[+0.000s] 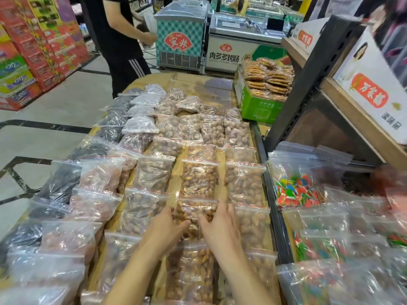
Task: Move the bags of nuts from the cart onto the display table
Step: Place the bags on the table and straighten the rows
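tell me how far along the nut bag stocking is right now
Mostly done, it seems: rows of clear zip bags of brown nuts already cover the cardboard-topped display table. In hand: the left hand and right hand are setting one clear bag of glossy brown nuts into the middle column. The cart is out of view, so what remains is unknown.

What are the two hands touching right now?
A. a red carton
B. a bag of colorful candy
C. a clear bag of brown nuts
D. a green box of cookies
C: the left hand and right hand both rest on a clear bag of nuts on the table.
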Demonstrator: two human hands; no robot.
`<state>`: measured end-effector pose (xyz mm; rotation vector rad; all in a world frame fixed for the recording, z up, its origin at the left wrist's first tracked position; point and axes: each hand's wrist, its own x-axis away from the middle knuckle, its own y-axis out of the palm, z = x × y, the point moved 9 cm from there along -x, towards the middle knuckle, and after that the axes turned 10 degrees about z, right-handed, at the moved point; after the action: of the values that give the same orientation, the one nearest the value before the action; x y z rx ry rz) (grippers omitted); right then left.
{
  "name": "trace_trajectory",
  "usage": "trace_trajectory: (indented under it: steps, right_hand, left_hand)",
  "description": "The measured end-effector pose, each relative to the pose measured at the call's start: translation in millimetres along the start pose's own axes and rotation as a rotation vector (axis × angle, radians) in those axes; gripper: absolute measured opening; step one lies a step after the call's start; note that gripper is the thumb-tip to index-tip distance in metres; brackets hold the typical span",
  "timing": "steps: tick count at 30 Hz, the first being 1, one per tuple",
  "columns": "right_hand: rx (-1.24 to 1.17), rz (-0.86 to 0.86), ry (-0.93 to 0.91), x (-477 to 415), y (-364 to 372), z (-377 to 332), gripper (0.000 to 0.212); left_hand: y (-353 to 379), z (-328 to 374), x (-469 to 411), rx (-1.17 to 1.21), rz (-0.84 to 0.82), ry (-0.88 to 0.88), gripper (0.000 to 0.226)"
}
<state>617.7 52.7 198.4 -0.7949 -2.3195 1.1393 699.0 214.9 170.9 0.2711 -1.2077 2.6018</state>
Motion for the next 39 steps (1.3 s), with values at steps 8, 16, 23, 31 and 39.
trace_trajectory:
  steps: [8, 16, 23, 31, 39]
  right_hand:
    - [-0.014, -0.124, 0.132, 11, 20, 11, 0.095]
    - [-0.035, -0.126, 0.126, 11, 28, 3, 0.096]
    - [-0.017, -0.079, 0.043, 18, 8, 0, 0.091]
    - [0.05, -0.099, 0.022, 78, 3, 30, 0.068]
    - [0.027, -0.199, 0.115, 115, 30, 49, 0.081]
  left_hand:
    - [11, 3, 6, -0.053, -0.031, 0.061, 0.07]
    - [1, 2, 3, -0.017, 0.018, 0.087, 0.076]
    - [-20, 15, 20, -0.005, 0.017, 0.156, 0.064]
    - [-34, -30, 84, 0.029, 0.026, 0.045, 0.045]
    - [9, -53, 114, -0.104, -0.049, 0.021, 0.059]
